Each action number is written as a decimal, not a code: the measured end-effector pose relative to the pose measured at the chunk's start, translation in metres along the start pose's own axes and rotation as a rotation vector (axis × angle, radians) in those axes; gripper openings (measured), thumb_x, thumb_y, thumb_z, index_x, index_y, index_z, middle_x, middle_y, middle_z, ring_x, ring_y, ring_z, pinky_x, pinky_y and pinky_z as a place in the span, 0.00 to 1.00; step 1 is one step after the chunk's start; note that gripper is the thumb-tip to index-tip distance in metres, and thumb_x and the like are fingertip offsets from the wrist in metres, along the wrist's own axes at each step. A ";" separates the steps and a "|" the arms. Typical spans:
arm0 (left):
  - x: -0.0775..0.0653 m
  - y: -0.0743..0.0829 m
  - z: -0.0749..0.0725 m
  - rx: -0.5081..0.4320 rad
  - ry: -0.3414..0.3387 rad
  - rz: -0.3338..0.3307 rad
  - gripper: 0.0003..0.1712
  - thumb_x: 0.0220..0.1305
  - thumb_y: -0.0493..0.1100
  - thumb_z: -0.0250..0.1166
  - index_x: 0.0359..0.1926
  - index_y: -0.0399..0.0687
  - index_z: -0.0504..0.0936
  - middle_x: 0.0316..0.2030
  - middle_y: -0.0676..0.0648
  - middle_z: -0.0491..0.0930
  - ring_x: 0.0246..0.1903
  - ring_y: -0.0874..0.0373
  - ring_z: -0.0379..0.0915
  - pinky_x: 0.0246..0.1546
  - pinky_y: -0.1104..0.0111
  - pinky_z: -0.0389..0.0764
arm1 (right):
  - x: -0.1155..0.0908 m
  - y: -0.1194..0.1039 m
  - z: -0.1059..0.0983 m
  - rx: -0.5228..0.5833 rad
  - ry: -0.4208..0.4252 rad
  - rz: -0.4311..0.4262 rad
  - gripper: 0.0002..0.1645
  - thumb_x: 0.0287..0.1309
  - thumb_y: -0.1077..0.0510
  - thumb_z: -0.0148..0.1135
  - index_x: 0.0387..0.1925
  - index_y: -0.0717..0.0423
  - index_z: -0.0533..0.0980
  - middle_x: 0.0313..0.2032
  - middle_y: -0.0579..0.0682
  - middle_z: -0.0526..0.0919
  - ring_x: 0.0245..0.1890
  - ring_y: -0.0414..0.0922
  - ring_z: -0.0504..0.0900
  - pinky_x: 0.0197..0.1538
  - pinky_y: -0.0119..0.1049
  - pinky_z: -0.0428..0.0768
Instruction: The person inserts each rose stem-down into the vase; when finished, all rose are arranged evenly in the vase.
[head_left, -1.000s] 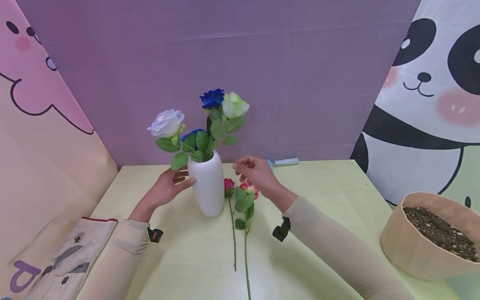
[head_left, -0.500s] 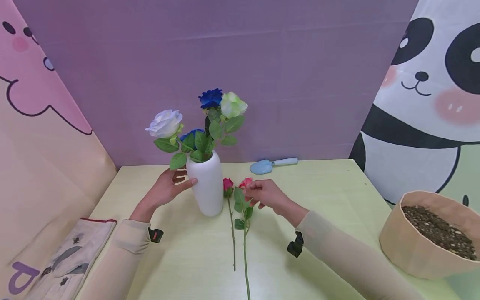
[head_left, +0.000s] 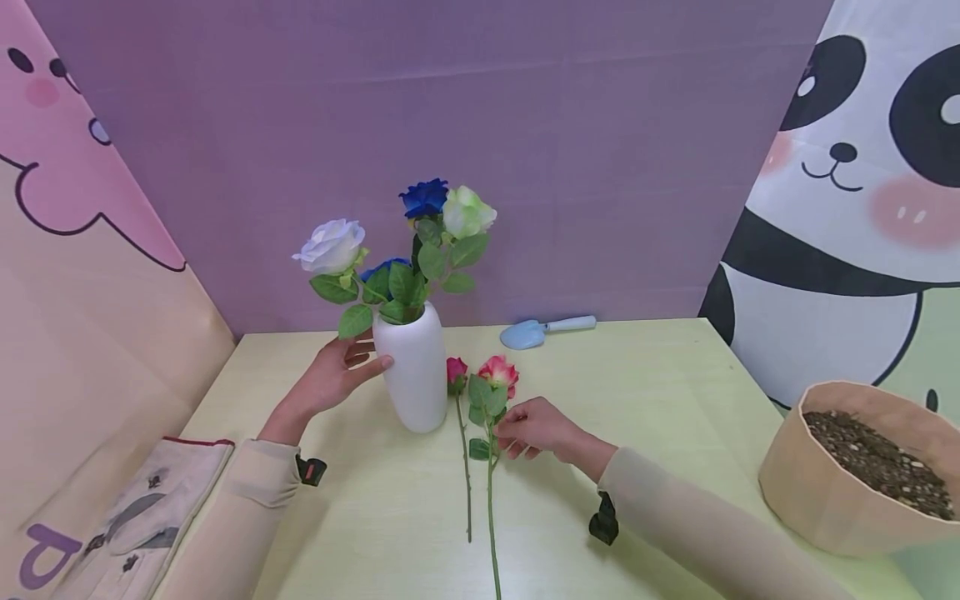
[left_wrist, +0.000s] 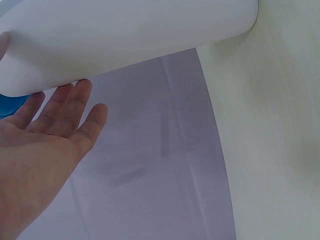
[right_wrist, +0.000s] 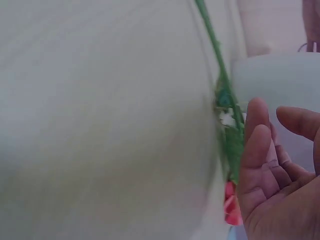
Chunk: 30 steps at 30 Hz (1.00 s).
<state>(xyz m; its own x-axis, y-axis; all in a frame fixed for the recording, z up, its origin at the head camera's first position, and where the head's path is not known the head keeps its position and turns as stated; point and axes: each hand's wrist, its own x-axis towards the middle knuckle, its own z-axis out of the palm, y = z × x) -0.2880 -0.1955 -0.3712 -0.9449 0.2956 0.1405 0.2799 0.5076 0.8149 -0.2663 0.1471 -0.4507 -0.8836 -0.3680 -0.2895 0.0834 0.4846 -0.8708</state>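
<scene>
In the head view a white vase (head_left: 416, 379) stands on the table, holding a pale lilac-white rose (head_left: 330, 247), blue roses (head_left: 424, 198) and a greenish-white rose (head_left: 468, 212). My left hand (head_left: 337, 375) holds the vase's left side, thumb in front and fingertips behind. To the vase's right lie a dark pink rose (head_left: 457, 369) and a longer-stemmed pink-and-cream rose (head_left: 498, 375). My right hand (head_left: 542, 432) is beside the latter's stem, near its leaves. Thumb and fingers are apart in the right wrist view, with the green stem (right_wrist: 220, 57) just beyond the fingertips.
A light blue trowel (head_left: 525, 333) lies at the table's back edge. On the right stands a beige fabric pot (head_left: 840, 492) with soil. Folded grey-white fabric with a red edge (head_left: 150, 508) lies at the left. A purple backdrop (head_left: 562, 167) rises behind.
My right hand has come down from beside the vase, past the pink-and-cream bloom, to its stem. The trowel and bloom are now uncovered. My left hand has stayed on the vase.
</scene>
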 end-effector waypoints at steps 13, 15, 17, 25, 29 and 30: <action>0.000 -0.002 0.001 0.002 0.025 0.008 0.38 0.67 0.53 0.67 0.71 0.47 0.63 0.66 0.39 0.70 0.65 0.37 0.71 0.65 0.47 0.75 | 0.001 0.016 0.014 -0.069 -0.058 0.004 0.11 0.63 0.53 0.65 0.36 0.58 0.85 0.26 0.51 0.88 0.23 0.41 0.87 0.24 0.32 0.81; 0.000 -0.002 0.001 -0.004 0.029 0.002 0.37 0.66 0.53 0.67 0.70 0.47 0.64 0.66 0.39 0.70 0.65 0.38 0.71 0.65 0.47 0.75 | 0.000 0.015 0.016 -0.061 -0.063 0.012 0.12 0.63 0.54 0.65 0.37 0.59 0.85 0.26 0.51 0.89 0.23 0.42 0.87 0.25 0.33 0.82; 0.000 -0.001 0.002 -0.006 0.031 0.000 0.37 0.67 0.53 0.67 0.70 0.46 0.64 0.66 0.39 0.70 0.64 0.38 0.72 0.65 0.47 0.75 | -0.001 0.015 0.018 -0.054 -0.063 0.021 0.12 0.63 0.54 0.66 0.36 0.59 0.85 0.26 0.51 0.89 0.23 0.42 0.87 0.25 0.33 0.83; -0.001 0.000 0.001 -0.018 0.039 -0.015 0.36 0.67 0.53 0.67 0.69 0.45 0.65 0.66 0.38 0.71 0.65 0.37 0.71 0.66 0.47 0.74 | 0.000 0.015 0.025 -0.081 -0.034 0.011 0.12 0.60 0.52 0.69 0.31 0.58 0.86 0.24 0.49 0.88 0.22 0.41 0.87 0.25 0.33 0.83; -0.001 0.001 0.002 -0.021 0.041 -0.015 0.36 0.67 0.53 0.67 0.70 0.45 0.65 0.66 0.39 0.71 0.65 0.38 0.71 0.66 0.47 0.74 | 0.002 0.015 0.028 -0.106 -0.008 0.008 0.13 0.59 0.51 0.70 0.28 0.57 0.85 0.22 0.48 0.87 0.21 0.41 0.86 0.24 0.33 0.82; -0.001 0.001 0.002 -0.021 0.041 -0.012 0.36 0.67 0.53 0.67 0.70 0.45 0.65 0.66 0.39 0.71 0.65 0.38 0.71 0.66 0.47 0.74 | 0.002 0.015 0.028 -0.111 -0.002 0.008 0.13 0.59 0.51 0.71 0.27 0.57 0.85 0.21 0.47 0.87 0.20 0.41 0.86 0.24 0.33 0.82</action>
<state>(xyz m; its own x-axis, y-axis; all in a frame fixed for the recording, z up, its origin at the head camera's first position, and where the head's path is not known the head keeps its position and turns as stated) -0.2863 -0.1937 -0.3712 -0.9546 0.2556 0.1530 0.2649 0.4934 0.8285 -0.2537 0.1310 -0.4756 -0.8824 -0.3650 -0.2969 0.0388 0.5723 -0.8191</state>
